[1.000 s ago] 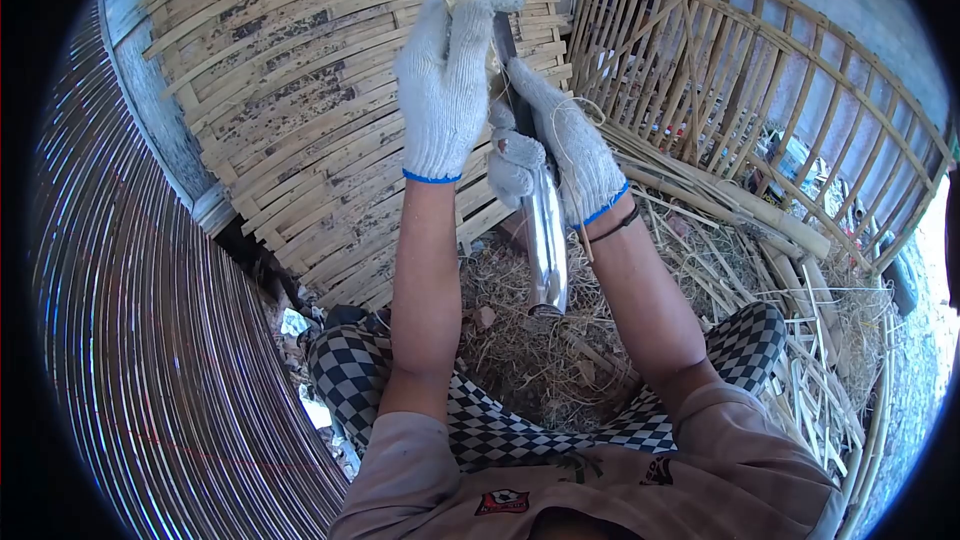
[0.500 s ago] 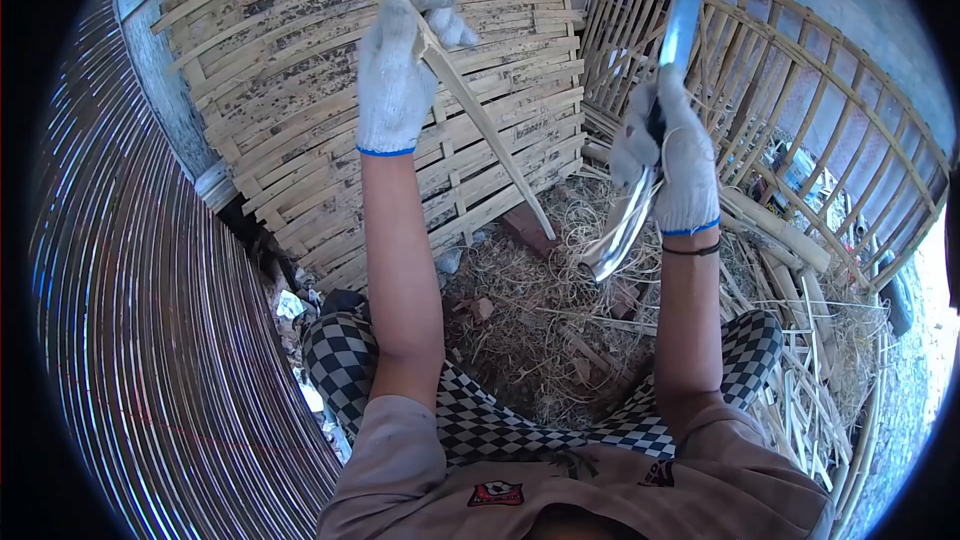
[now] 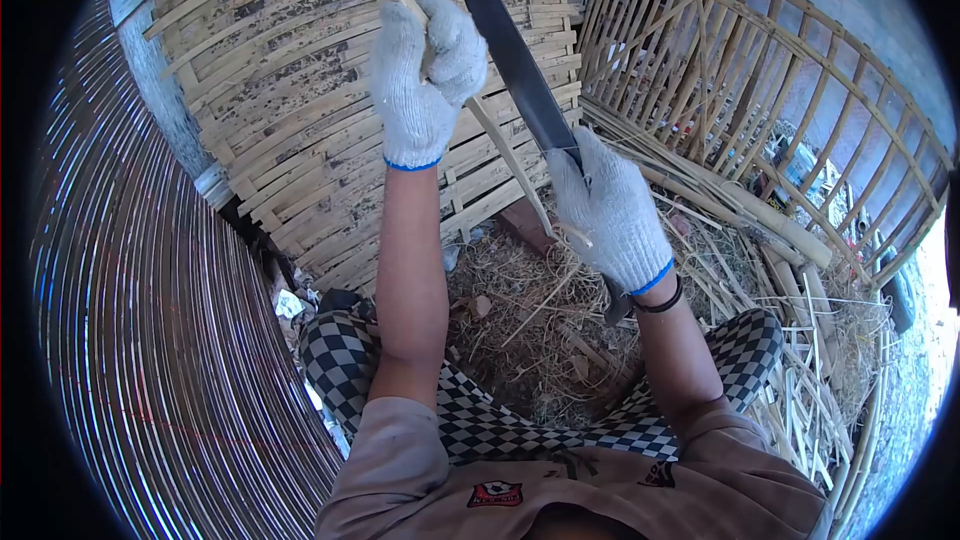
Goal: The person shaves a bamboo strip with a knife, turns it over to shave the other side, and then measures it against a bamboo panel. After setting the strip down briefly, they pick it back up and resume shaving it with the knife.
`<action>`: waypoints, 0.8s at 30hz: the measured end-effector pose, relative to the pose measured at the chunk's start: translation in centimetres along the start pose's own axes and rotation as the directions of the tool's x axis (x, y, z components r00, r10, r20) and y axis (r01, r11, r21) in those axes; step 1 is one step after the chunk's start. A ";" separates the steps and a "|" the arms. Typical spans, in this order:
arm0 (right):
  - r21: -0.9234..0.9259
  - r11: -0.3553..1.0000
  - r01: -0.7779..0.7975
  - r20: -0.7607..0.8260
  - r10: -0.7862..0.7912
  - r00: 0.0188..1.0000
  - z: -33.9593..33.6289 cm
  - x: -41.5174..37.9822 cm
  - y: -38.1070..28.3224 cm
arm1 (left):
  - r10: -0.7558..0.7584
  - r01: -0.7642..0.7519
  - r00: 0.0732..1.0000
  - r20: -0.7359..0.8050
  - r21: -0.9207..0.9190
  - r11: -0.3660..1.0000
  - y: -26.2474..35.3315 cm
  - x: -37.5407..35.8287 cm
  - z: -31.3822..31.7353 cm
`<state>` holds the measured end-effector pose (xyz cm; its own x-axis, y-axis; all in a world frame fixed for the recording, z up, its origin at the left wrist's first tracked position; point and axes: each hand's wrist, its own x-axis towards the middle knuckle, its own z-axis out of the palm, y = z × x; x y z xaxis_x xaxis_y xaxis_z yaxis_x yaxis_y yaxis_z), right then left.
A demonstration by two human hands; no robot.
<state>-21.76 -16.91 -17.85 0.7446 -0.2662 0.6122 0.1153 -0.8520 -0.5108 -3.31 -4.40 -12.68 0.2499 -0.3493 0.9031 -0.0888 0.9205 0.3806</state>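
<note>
My left hand [image 3: 425, 80], in a white knit glove with a blue cuff, is closed around a long pale bamboo strip [image 3: 508, 155]. The strip slants from the top left down to the brick on the ground, and a thin curl shows at its lower end. My right hand [image 3: 612, 205], gloved the same way, grips a machete [image 3: 515, 60] by its handle. The long dark blade points up and left, beside the strip and the left hand. Glove fingers hide most of the handle; its end shows below the wrist.
A woven bamboo panel [image 3: 300, 90] leans behind the left hand. Fibrous shavings [image 3: 540, 340] cover the ground around a reddish brick [image 3: 525, 225]. To the right are a slatted bamboo frame [image 3: 790, 70], bamboo poles [image 3: 770, 220] and split strips [image 3: 800, 410]. Ridged sheeting [image 3: 170, 340] stands at left.
My right hand has moved down and left, and the machete now tilts left with its dark flat side showing. My left hand has shifted slightly right, its fingers now wrapped round the strip.
</note>
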 end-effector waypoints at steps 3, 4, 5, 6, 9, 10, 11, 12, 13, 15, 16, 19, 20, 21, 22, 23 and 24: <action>-0.031 0.999 -0.022 0.003 0.022 1.000 -0.7 0.3 -1.5 | 0.001 -0.001 1.000 0.011 0.011 1.000 -0.3 0.1 0.4; -0.030 0.999 -0.043 0.014 0.043 0.999 -0.8 0.3 -1.9 | 0.005 -0.005 1.000 0.008 0.012 1.000 -0.4 0.1 0.4; -0.069 0.996 -0.061 0.044 0.064 0.997 -0.5 0.4 -2.2 | 0.010 -0.010 1.000 0.006 0.014 1.000 -0.5 0.2 0.4; -0.109 0.991 -0.078 0.073 0.086 0.994 -0.2 0.4 -2.4 | 0.014 -0.014 1.000 0.003 0.015 1.000 -0.6 0.2 0.5; -0.124 0.992 -0.006 0.068 0.014 0.998 0.0 0.4 -1.8 | 0.032 -0.029 0.998 -0.060 0.058 0.998 -0.8 0.0 0.6; -0.112 0.993 0.043 0.045 -0.038 0.998 0.1 0.5 -1.5 | 0.027 -0.023 0.997 -0.066 0.071 0.997 -0.8 0.0 0.6; -0.146 0.989 0.036 0.017 -0.034 0.999 0.2 0.7 -1.5 | 0.025 -0.018 0.997 -0.071 0.086 0.996 -0.9 0.0 0.7; -0.128 0.991 0.042 -0.027 -0.046 0.999 0.3 0.7 -1.6 | 0.023 -0.015 0.997 -0.078 0.100 0.995 -0.8 0.2 1.0; -0.111 0.993 0.049 -0.069 -0.057 0.996 0.5 0.6 -1.8 | 0.030 -0.016 0.995 -0.097 0.142 0.990 -0.8 0.2 1.4; -0.124 0.991 0.045 -0.060 -0.053 0.997 0.7 0.3 -1.6 | 0.045 -0.013 0.989 -0.138 0.223 0.975 -1.0 0.1 2.4; -0.154 0.987 0.036 -0.012 -0.038 0.999 1.1 0.3 -1.2 | 0.034 -0.010 0.992 -0.123 0.187 0.982 -0.9 -0.1 2.2; -0.109 0.993 -0.037 0.028 0.040 0.999 0.8 0.3 -1.2 | -0.004 0.008 0.999 -0.036 0.099 0.995 -0.6 0.4 0.4; -0.073 0.995 -0.066 0.031 0.068 0.997 0.5 0.4 -1.4 | -0.006 0.008 1.000 -0.024 0.095 0.995 -0.7 0.4 0.0; -0.056 0.995 -0.085 0.012 0.086 0.996 0.6 0.3 -1.9 | -0.009 0.010 1.000 -0.015 0.091 0.996 -0.6 0.4 0.0; -0.037 0.994 -0.107 -0.006 0.106 0.994 0.8 0.3 -2.5 | -0.015 0.015 1.000 -0.008 0.087 0.996 -0.6 0.3 0.0; -0.018 0.991 -0.130 -0.021 0.130 0.991 0.9 0.1 -2.7 | 0.001 0.005 0.999 -0.047 0.115 0.993 -0.6 0.2 0.1; -0.046 0.996 -0.076 0.002 0.076 0.997 1.1 0.0 -2.2 | 0.015 -0.003 0.996 -0.086 0.142 0.990 -0.8 0.2 0.5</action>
<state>-21.30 -14.58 -17.36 0.7527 -0.3290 0.5703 0.0282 -0.8493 -0.5272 -3.62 -5.25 -12.67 0.3305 -0.3188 0.8884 -0.2252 0.8874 0.4022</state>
